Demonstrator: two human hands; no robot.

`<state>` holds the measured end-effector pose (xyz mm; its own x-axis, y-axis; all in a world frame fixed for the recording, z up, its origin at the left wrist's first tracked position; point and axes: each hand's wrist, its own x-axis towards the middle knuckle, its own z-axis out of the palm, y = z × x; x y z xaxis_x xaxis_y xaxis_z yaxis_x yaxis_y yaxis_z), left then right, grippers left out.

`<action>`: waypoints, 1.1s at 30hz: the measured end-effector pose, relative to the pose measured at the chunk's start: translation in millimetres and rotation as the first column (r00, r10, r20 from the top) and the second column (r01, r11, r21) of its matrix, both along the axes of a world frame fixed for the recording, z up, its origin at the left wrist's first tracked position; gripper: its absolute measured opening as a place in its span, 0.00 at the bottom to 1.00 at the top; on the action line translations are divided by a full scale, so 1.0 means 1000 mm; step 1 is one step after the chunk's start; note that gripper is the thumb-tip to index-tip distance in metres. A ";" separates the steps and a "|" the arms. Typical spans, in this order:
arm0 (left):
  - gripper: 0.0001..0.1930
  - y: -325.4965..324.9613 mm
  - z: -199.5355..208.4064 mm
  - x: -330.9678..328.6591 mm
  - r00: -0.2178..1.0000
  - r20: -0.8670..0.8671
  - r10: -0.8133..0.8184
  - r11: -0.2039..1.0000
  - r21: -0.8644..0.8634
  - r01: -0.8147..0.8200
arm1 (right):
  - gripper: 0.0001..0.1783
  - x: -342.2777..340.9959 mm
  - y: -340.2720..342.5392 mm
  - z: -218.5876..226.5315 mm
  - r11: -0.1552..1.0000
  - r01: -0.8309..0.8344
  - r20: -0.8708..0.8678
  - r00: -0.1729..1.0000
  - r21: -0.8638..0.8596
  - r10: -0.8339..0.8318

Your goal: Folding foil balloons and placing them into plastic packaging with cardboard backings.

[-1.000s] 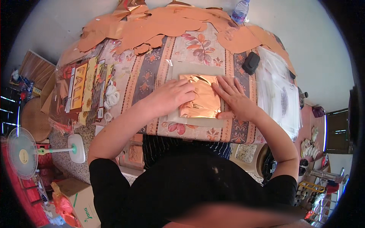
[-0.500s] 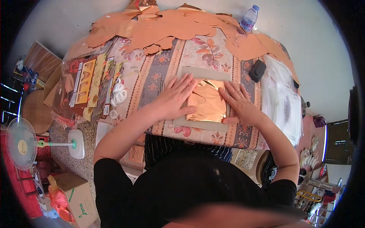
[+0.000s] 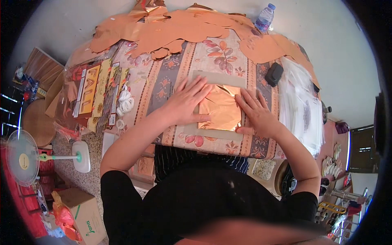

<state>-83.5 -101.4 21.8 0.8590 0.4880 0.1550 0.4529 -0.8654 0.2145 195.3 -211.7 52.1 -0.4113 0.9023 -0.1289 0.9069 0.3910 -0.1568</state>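
Note:
A folded square of shiny copper-coloured foil (image 3: 220, 112) lies on a thin grey-beige board (image 3: 218, 78) near the front of the table. My left hand (image 3: 188, 100) rests flat over the foil's left edge, fingers stretched out and thumb across its lower left part. On the other side my right hand (image 3: 257, 112) is spread over the right edge, its fingertips and thumb touching the foil and the board. Both hands are open and grip nothing. A few soft creases cross the foil's top.
Copper-coloured foil sheets (image 3: 175, 28) cover the table's far side, beside a water bottle (image 3: 265, 17). At right lie clear plastic bags (image 3: 300, 110) and a black case (image 3: 274, 74). Packaged foil balloons (image 3: 87, 90) and white ribbon coils (image 3: 125, 101) are at left. A fan (image 3: 22, 159) stands beyond.
The view has shifted slightly. Both hands keep nearly the same places on the foil, whose surface looks a little smoother.

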 end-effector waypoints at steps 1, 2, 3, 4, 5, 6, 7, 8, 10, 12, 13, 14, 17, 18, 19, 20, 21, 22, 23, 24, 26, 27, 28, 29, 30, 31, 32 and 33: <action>0.50 -0.001 0.000 0.000 1.000 0.004 -0.010 1.000 0.000 0.010 | 0.59 -0.001 -0.002 -0.001 1.000 0.018 0.001 1.000 -0.005 -0.018; 0.50 -0.001 -0.001 0.001 1.000 0.000 -0.017 1.000 0.005 0.017 | 0.59 -0.001 -0.004 -0.002 0.999 0.036 0.002 0.999 -0.009 -0.035; 0.51 -0.001 0.000 0.001 1.000 -0.006 -0.022 1.000 0.010 0.022 | 0.59 -0.001 -0.005 -0.003 0.999 0.043 0.005 0.999 -0.010 -0.043; 0.51 -0.002 0.001 0.002 1.000 -0.003 -0.030 1.000 0.009 0.030 | 0.59 -0.001 -0.005 -0.003 0.999 0.048 -0.003 0.999 -0.010 -0.048; 0.51 -0.003 0.002 0.004 1.000 -0.025 -0.020 1.000 0.000 0.020 | 0.59 0.000 -0.006 -0.003 0.999 0.052 -0.011 0.999 -0.010 -0.052; 0.51 -0.004 0.003 0.004 0.999 -0.048 -0.009 1.000 -0.007 0.009 | 0.59 0.002 -0.005 -0.002 0.998 0.059 -0.010 0.998 -0.011 -0.059; 0.51 -0.003 0.004 0.004 0.999 -0.047 -0.016 1.000 -0.008 0.016 | 0.59 0.004 -0.003 -0.001 0.998 0.058 -0.064 0.996 -0.036 -0.061; 0.51 -0.002 0.005 0.005 0.998 -0.053 -0.017 1.000 -0.019 0.016 | 0.59 0.006 -0.002 0.000 0.997 0.056 -0.118 0.991 -0.061 -0.063; 0.51 -0.003 0.006 0.005 0.998 -0.060 -0.020 0.999 -0.034 0.018 | 0.60 0.006 0.001 -0.001 0.994 0.086 -0.142 0.985 -0.070 -0.095; 0.51 -0.001 0.007 0.005 0.998 -0.062 -0.015 0.999 -0.030 0.013 | 0.61 0.005 0.002 -0.002 0.990 0.113 -0.167 0.978 -0.079 -0.125; 0.51 -0.001 0.008 0.005 0.998 -0.063 -0.017 0.999 -0.033 0.015 | 0.62 0.004 0.002 -0.002 0.994 0.096 -0.150 0.984 -0.045 -0.101; 0.52 -0.001 0.009 0.005 0.997 -0.068 -0.020 0.999 -0.042 0.017 | 0.64 0.003 0.002 -0.002 0.997 0.077 -0.131 0.988 -0.012 -0.078; 0.52 -0.003 0.006 0.003 0.998 -0.059 0.002 0.998 -0.060 -0.006 | 0.65 0.002 0.002 -0.002 0.998 0.068 -0.054 0.996 -0.015 -0.069; 0.52 -0.005 0.004 0.002 0.999 -0.042 0.022 0.997 -0.068 -0.025 | 0.65 0.002 0.002 -0.004 0.998 0.067 -0.055 0.996 -0.015 -0.067; 0.52 -0.009 0.003 0.001 0.999 -0.043 0.023 0.997 -0.068 -0.026 | 0.65 0.002 0.001 -0.005 0.998 0.061 -0.041 0.997 -0.004 -0.061; 0.51 -0.015 0.001 0.001 0.998 -0.038 0.056 0.996 -0.061 -0.058 | 0.66 0.003 0.001 -0.006 0.998 0.055 -0.028 0.998 0.007 -0.055; 0.51 -0.020 -0.001 0.001 0.995 -0.033 0.090 0.994 -0.055 -0.091 | 0.66 0.002 0.001 -0.006 0.999 0.052 -0.029 0.998 0.006 -0.052; 0.51 -0.023 -0.002 0.001 0.995 -0.035 0.093 0.994 -0.056 -0.095 | 0.64 0.002 0.001 -0.006 0.999 0.043 -0.017 0.999 0.017 -0.043; 0.50 -0.024 -0.004 0.003 0.996 -0.021 0.088 0.996 -0.030 -0.089 | 0.63 0.001 0.001 -0.005 0.999 0.034 -0.004 0.999 0.028 -0.033; 0.49 -0.026 -0.006 0.003 0.996 -0.007 0.084 0.996 -0.004 -0.084 | 0.63 0.001 0.002 -0.005 0.999 0.029 -0.006 1.000 0.026 -0.029; 0.49 -0.025 -0.009 0.003 0.997 -0.016 0.075 0.997 0.000 -0.075 | 0.65 0.001 0.002 -0.004 0.999 0.033 -0.010 0.999 0.005 -0.033; 0.49 -0.024 -0.008 0.004 0.998 -0.023 0.059 0.998 0.005 -0.059 | 0.65 0.001 0.003 -0.003 1.000 0.030 -0.011 0.999 0.004 -0.030; 0.49 -0.023 -0.007 0.004 0.998 -0.024 0.062 0.998 0.004 -0.062 | 0.65 0.001 0.003 -0.003 1.000 0.031 -0.011 0.999 0.001 -0.031; 0.49 -0.022 -0.004 0.005 0.998 -0.050 0.038 0.999 0.011 -0.037 | 0.65 0.001 0.003 -0.003 1.000 0.031 -0.010 0.999 -0.001 -0.031; 0.49 -0.021 -0.002 0.005 0.997 -0.076 0.014 1.000 0.018 -0.013 | 0.65 0.001 0.003 -0.003 1.000 0.028 -0.011 1.000 0.000 -0.028; 0.49 -0.018 -0.002 0.005 0.997 -0.077 0.017 1.000 0.019 -0.016 | 0.65 0.001 0.003 -0.002 1.000 0.031 -0.014 0.999 0.001 -0.031; 0.49 -0.015 -0.003 0.005 0.997 -0.070 -0.011 1.000 0.024 0.012 | 0.65 0.000 0.003 -0.002 0.999 0.034 -0.017 0.999 0.002 -0.034; 0.49 -0.014 -0.003 0.005 0.997 -0.064 -0.039 0.999 0.029 0.041 | 0.65 0.001 0.003 -0.003 0.999 0.032 -0.018 0.999 0.004 -0.032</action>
<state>-78.5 -115.1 18.7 0.8862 0.4490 0.1140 0.4296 -0.8887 0.1602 195.9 -208.9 49.5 -0.3848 0.9155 -0.1177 0.9159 0.3629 -0.1716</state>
